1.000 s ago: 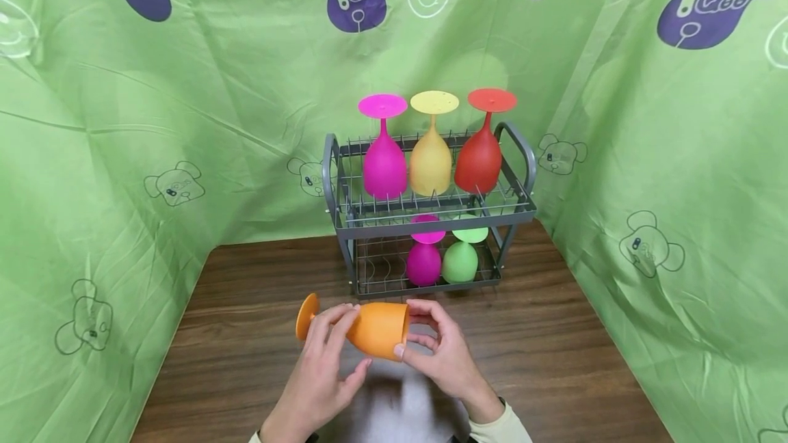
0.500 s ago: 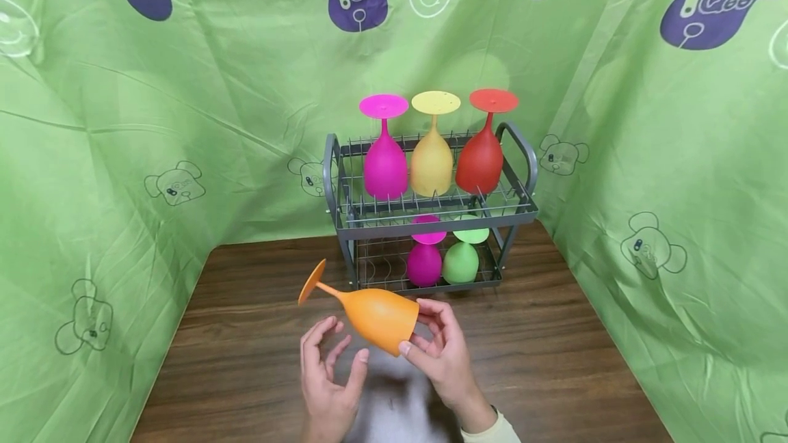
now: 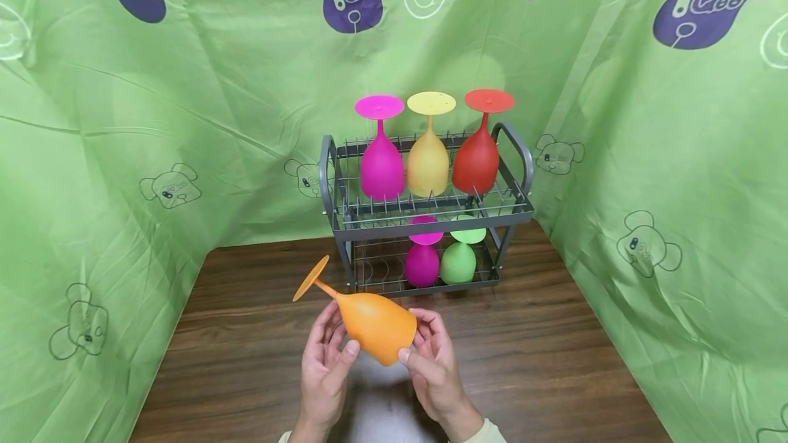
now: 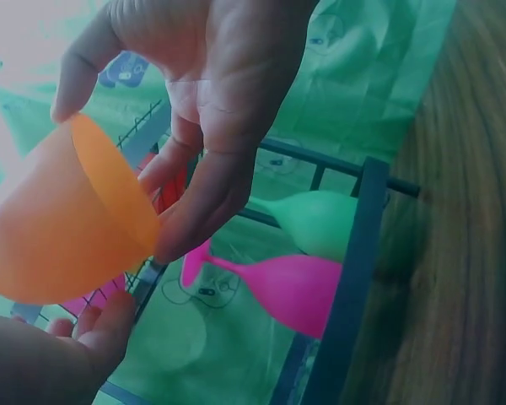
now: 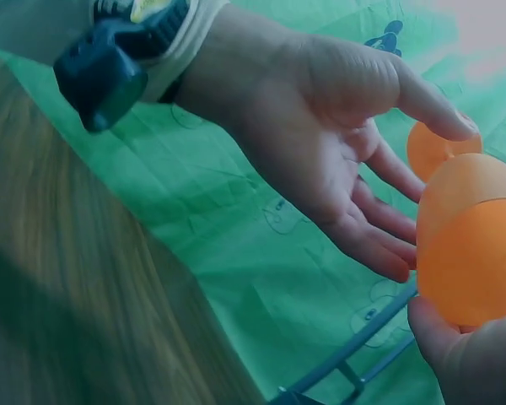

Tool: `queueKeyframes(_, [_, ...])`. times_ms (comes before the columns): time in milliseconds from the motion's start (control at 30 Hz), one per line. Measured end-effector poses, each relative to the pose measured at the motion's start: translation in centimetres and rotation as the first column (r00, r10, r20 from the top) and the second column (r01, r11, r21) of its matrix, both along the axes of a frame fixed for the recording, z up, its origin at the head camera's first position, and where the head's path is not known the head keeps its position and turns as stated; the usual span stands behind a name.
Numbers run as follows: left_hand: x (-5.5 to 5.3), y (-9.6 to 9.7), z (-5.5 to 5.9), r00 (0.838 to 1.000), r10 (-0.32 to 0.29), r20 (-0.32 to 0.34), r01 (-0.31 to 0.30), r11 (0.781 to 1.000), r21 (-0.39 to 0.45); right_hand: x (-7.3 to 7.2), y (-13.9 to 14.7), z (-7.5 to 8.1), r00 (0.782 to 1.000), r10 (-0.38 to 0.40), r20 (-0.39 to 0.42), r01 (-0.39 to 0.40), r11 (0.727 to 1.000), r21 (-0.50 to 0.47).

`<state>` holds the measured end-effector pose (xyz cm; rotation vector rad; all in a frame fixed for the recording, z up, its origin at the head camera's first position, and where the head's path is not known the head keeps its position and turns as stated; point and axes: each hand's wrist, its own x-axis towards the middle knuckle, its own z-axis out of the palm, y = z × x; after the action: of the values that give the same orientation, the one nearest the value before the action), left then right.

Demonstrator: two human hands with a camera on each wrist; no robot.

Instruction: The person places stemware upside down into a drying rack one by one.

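An orange wine glass (image 3: 375, 323) is held tilted above the table, its foot up to the left and its rim toward the lower right. My left hand (image 3: 323, 374) holds the bowl near the stem, thumb in front and fingers partly hidden behind. At the rim, my right hand (image 3: 437, 378) pinches the glass between thumb and fingers. The left wrist view shows the right hand (image 4: 236, 93) across the open rim of the wine glass (image 4: 59, 219). In the right wrist view, the left hand's (image 5: 312, 126) thumb and fingers lie against the bowl.
Behind the hands stands a two-tier dark dish rack (image 3: 431, 224). Upside-down magenta (image 3: 382, 169), yellow (image 3: 428, 166) and red (image 3: 476, 166) wine glasses fill its top tier; magenta (image 3: 422, 265) and green (image 3: 458, 263) ones stand below. Green cloth (image 3: 246, 87) surrounds the wooden table (image 3: 246, 333).
My left hand let go of the stem end, dropped below the glass, then took hold of the bowl from beneath. The glass's foot has swung upward while the right hand kept the rim.
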<state>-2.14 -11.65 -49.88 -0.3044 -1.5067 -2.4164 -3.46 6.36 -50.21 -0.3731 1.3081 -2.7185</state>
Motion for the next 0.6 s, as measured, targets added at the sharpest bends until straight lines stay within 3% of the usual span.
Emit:
queueKeyframes(133, [-0.04, 0.07, -0.13, 0.999, -0.035, -0.002, 0.035, 0.999, 0.026, 0.18, -0.16, -0.26, 0.998, 0.057, 0.003, -0.057, 0.998, -0.037])
queueKeyframes(367, [-0.22, -0.05, -0.39, 0.996, -0.053, -0.077, 0.054, 0.999, 0.007, 0.09, -0.20, -0.49, 0.996, 0.094, -0.012, -0.094, 0.994, -0.059])
queueKeyframes(600, [-0.69, -0.20, -0.41, 0.995, -0.043, -0.094, 0.042, 0.999, -0.007, -0.59, 0.21, -0.94, 0.994, 0.087, -0.067, -0.086, 0.996, 0.017])
